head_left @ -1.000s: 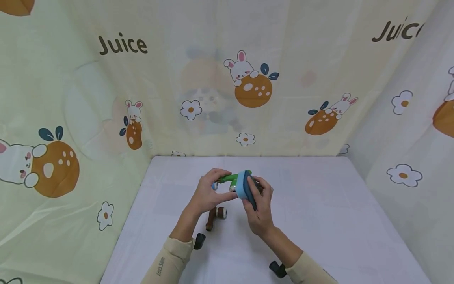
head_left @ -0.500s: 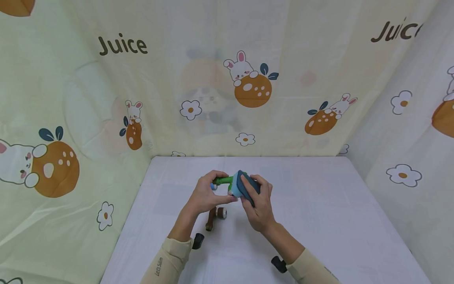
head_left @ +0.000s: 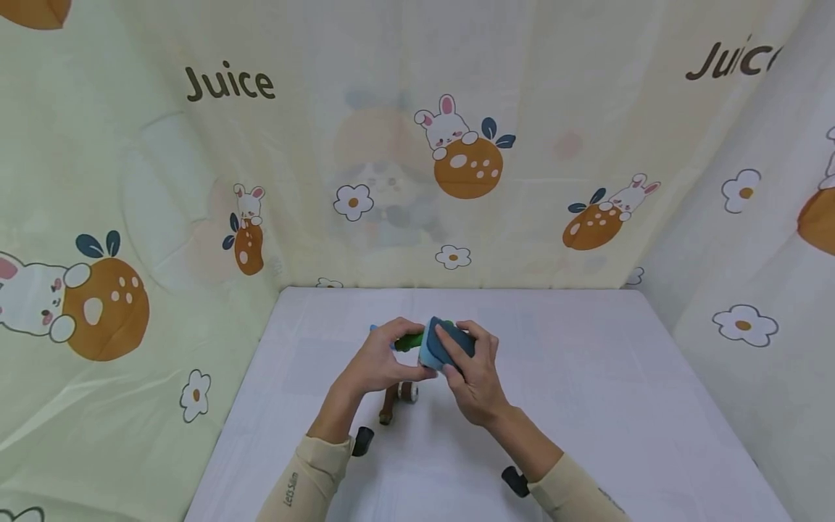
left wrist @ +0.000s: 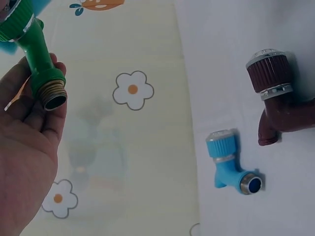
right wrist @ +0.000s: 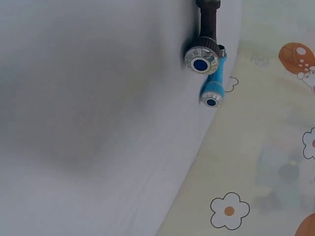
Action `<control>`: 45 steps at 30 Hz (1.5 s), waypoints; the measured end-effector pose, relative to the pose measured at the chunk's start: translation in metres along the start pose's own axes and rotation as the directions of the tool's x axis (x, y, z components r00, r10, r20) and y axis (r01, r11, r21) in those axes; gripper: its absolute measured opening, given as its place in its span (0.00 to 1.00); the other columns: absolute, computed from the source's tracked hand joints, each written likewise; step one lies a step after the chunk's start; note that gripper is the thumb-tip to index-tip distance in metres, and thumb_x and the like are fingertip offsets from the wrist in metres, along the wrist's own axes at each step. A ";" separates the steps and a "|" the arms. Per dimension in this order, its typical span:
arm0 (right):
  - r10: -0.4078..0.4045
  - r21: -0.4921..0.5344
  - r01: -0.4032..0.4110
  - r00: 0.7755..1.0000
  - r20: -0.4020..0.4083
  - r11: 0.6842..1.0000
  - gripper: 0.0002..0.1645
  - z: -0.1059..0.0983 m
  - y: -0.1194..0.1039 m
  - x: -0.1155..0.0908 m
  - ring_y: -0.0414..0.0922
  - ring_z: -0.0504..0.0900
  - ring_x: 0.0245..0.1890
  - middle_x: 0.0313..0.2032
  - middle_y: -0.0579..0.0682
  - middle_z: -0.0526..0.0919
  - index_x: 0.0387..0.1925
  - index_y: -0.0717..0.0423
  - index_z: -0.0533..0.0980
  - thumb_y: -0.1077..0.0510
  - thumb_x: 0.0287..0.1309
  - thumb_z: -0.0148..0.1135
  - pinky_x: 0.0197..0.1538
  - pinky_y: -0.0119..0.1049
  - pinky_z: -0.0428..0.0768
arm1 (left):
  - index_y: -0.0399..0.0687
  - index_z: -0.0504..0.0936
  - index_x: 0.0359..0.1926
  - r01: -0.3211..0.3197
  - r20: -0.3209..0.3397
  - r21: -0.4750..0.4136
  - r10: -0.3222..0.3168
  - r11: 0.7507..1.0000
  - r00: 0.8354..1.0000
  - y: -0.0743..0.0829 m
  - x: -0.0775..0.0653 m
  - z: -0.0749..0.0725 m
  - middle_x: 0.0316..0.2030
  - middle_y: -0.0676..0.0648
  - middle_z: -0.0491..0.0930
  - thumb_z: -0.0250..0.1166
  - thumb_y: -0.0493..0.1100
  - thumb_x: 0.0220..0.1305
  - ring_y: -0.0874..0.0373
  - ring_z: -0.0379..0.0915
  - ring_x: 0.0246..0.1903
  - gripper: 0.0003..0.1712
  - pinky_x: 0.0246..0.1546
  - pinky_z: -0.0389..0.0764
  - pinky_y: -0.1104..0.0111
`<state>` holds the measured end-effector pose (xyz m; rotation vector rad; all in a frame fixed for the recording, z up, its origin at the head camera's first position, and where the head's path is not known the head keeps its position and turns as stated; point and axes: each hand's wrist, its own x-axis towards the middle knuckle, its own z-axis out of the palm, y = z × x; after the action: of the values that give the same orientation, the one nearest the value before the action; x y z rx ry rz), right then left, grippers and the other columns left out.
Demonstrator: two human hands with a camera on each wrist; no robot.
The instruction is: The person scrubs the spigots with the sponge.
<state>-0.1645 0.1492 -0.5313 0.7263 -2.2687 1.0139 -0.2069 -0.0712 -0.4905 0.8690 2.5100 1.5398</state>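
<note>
In the head view my left hand [head_left: 378,359] holds a green tap [head_left: 409,342] above the table. Its threaded brass end [left wrist: 52,95] shows in the left wrist view, with fingers curled behind it. My right hand [head_left: 479,380] grips a two-tone blue sponge [head_left: 429,351], light blue on one side and dark blue on the other. The sponge lies against the green tap and hides most of its body from the head view. Neither the right hand nor the sponge appears in the right wrist view.
A brown tap [head_left: 389,403] lies on the white table [head_left: 587,391] below the hands. Beyond it lies a smaller blue tap [left wrist: 226,162], mostly hidden by my left hand in the head view. Printed curtains [head_left: 541,254] enclose the table's back and sides.
The sponge has shifted slightly left and turned, so more of its dark face shows. The green tap has tilted with it and is more covered. Both hands keep their hold.
</note>
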 end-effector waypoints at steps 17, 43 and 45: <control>0.132 -0.101 -0.138 0.989 -0.068 0.985 0.35 -0.002 0.026 0.008 0.65 0.53 0.65 0.73 0.64 0.53 0.78 0.43 0.65 0.53 0.72 0.53 0.56 0.57 0.64 | 0.61 0.82 0.61 0.040 0.034 -0.007 -0.040 0.999 0.999 -0.002 -0.002 0.011 0.54 0.58 0.82 0.82 0.60 0.50 0.59 0.78 0.48 0.37 0.50 0.83 0.63; 0.347 0.354 -0.316 0.937 -0.028 0.880 0.32 -0.001 0.017 0.002 0.48 0.66 0.67 0.71 0.53 0.66 0.77 0.45 0.66 0.60 0.75 0.55 0.67 0.46 0.69 | 0.81 0.52 0.78 0.117 0.027 -0.298 -0.114 0.947 0.993 -0.003 -0.001 0.016 0.61 0.45 0.69 0.75 0.50 0.63 0.46 0.80 0.58 0.53 0.47 0.87 0.58; 0.260 0.332 -0.231 0.964 -0.045 0.915 0.33 -0.001 0.012 0.001 0.49 0.67 0.67 0.70 0.55 0.67 0.76 0.50 0.68 0.64 0.72 0.56 0.67 0.40 0.71 | 0.81 0.52 0.77 0.106 0.018 -0.304 -0.105 0.947 0.994 -0.002 -0.001 0.016 0.61 0.44 0.69 0.75 0.49 0.62 0.44 0.79 0.59 0.52 0.49 0.87 0.54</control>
<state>-0.1729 0.1562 -0.5356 0.5164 -2.1769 1.5354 -0.2019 -0.0598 -0.5006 0.6783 2.1915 1.8208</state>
